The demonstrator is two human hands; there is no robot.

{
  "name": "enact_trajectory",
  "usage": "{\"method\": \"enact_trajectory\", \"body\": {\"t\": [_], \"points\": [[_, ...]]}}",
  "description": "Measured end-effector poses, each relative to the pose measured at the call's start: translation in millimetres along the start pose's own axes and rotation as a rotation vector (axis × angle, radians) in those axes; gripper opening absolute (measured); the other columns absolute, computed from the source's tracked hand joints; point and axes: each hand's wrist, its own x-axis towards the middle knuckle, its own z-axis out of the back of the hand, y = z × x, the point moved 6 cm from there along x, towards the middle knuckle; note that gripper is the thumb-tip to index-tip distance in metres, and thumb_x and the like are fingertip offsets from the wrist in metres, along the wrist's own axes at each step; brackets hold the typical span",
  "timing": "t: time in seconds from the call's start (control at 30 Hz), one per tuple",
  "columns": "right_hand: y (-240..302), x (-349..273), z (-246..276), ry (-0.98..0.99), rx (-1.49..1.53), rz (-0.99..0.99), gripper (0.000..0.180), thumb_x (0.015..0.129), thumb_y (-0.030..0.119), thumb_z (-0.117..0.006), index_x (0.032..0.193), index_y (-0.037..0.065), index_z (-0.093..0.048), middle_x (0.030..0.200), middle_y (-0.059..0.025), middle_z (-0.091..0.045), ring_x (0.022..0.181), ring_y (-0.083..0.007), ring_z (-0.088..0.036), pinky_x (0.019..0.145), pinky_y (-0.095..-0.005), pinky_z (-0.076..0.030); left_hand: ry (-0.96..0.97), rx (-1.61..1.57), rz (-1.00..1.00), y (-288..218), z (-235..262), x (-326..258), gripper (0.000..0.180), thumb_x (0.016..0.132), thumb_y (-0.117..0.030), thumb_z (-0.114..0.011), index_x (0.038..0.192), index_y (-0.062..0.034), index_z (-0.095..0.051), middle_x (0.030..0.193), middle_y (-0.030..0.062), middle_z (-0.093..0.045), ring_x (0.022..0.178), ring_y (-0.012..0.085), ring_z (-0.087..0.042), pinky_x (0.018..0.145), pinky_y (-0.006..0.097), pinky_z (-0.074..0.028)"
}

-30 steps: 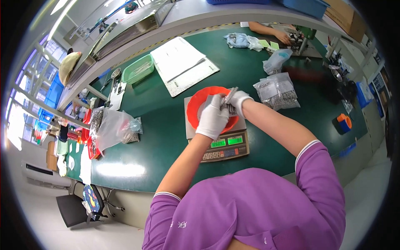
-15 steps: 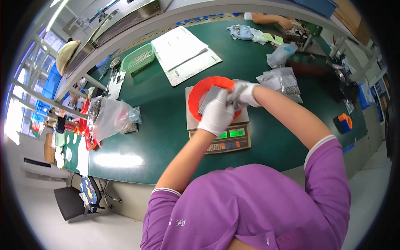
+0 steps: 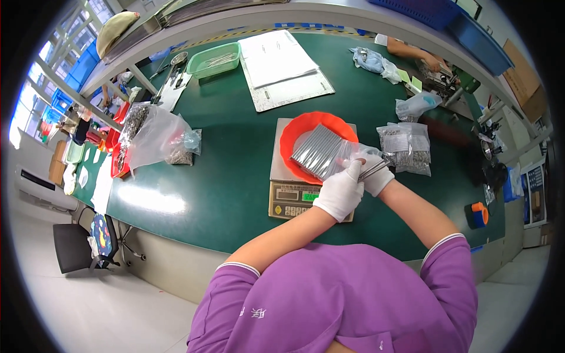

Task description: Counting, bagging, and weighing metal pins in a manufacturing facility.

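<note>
Both hands gloved white, over scale near surface's front edge. Left hand point(image 3: 341, 194) grips clear bag of metal rods point(image 3: 321, 154), bag tilted over orange bowl point(image 3: 294, 141) on scale point(image 3: 294, 191). Right hand point(image 3: 374, 175) closed on few thin rods point(image 3: 376, 169) at bag mouth. Bags of small parts point(image 3: 406, 146) just right of bowl. Large clear bag point(image 3: 156, 140) toward left edge. Green tray point(image 3: 215, 59) at back left.
</note>
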Motion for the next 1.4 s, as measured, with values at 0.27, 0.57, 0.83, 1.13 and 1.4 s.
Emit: {"method": "enact_trajectory", "body": {"t": [0.27, 0.57, 0.83, 1.13, 1.4], "points": [[11, 7, 8, 0.115, 0.760, 0.039, 0.025, 0.082, 0.014, -0.054, 0.106, 0.005, -0.053, 0.099, -0.0077, -0.058, 0.085, -0.0173, -0.056, 0.078, -0.0269, -0.045, -0.041, -0.004, -0.071, -2, -12, -3, 0.045, 0.070, -0.007, -0.055, 0.114, -0.0083, -0.042, 0.071, 0.0169, -0.058, 0.064, 0.0353, -0.058, 0.058, 0.043, -0.047], [6, -2, -4, 0.113, 1.164, -0.024, 0.031, 0.089, 0.011, -0.037, 0.119, 0.002, -0.041, 0.114, -0.0092, -0.051, 0.109, -0.0202, -0.047, 0.091, -0.0375, -0.040, 0.036, -0.008, -0.078, -2, -14, -4, 0.043, 0.069, -0.005, -0.055, 0.111, -0.0074, -0.045, 0.070, 0.0164, -0.057, 0.063, 0.0337, -0.058, 0.057, 0.040, -0.047], [1, -5, -9, -0.039, 0.080, 0.285, 0.033, 0.082, 0.022, -0.047, 0.112, 0.013, -0.054, 0.081, -0.0059, -0.057, 0.080, -0.0189, -0.057, 0.088, -0.0328, -0.040, 0.056, -0.024, -0.097, -6, -17, -4, 0.041, 0.070, -0.004, -0.054, 0.110, -0.0068, -0.045, 0.073, 0.0144, -0.058, 0.063, 0.0317, -0.058, 0.057, 0.038, -0.047], [24, 1, 8, 0.235, -0.289, 0.239, 0.030, 0.083, 0.025, -0.045, 0.111, 0.019, -0.054, 0.110, -0.0074, -0.054, 0.098, -0.0211, -0.052, 0.086, -0.0314, -0.040, 0.093, -0.040, -0.085, -2, -13, -5, 0.041, 0.071, -0.005, -0.055, 0.111, -0.0079, -0.046, 0.073, 0.0120, -0.059, 0.064, 0.0296, -0.059, 0.055, 0.037, -0.047], [19, -6, 4, 0.049, -0.144, 0.332, 0.039, 0.079, 0.032, -0.047, 0.115, 0.017, -0.052, 0.096, -0.0079, -0.058, 0.093, -0.0246, -0.054, 0.094, -0.0379, -0.032, 0.136, -0.019, -0.106, -4, -15, -5, 0.039, 0.071, -0.005, -0.055, 0.110, -0.0094, -0.048, 0.072, 0.0109, -0.059, 0.061, 0.0287, -0.059, 0.053, 0.037, -0.046]]}}
